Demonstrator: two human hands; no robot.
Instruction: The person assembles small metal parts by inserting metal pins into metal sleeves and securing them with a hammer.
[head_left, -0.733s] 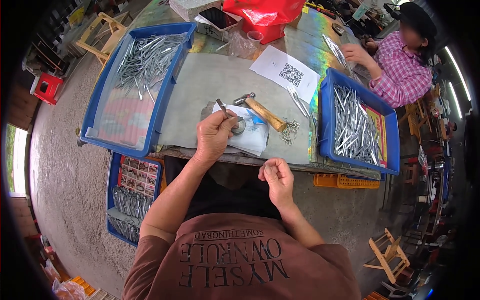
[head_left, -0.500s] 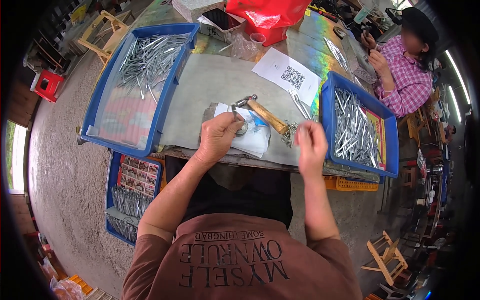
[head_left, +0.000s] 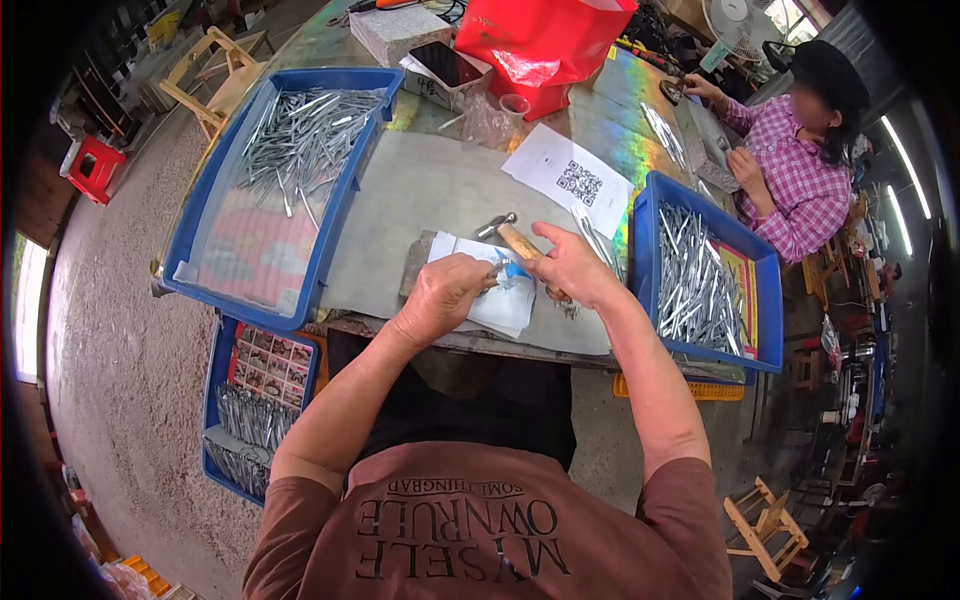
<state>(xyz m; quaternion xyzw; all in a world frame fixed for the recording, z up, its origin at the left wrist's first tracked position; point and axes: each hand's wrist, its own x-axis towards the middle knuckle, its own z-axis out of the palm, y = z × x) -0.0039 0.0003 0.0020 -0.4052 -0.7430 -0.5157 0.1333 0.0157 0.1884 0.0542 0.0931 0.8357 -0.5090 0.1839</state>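
Since the previous moment, the right hand [head_left: 575, 265] has moved left, from beside the pile of small metal pieces [head_left: 570, 311] to the centre of the frame. It is now above the wooden handle of the hammer [head_left: 519, 241], and its fingertips are near those of the left hand [head_left: 448, 292]. This seems to bring the 2 hands together for joint work over the paper stack [head_left: 512, 316]. The left hand is curled narrow around a small dark metal item [head_left: 491, 282]; its exact kind cannot be told. The right hand is partly spread, and whether it holds anything cannot be told. The 2 blue trays of metal strips, at the left [head_left: 343, 215] and right [head_left: 712, 356] of the frame, flank this place.
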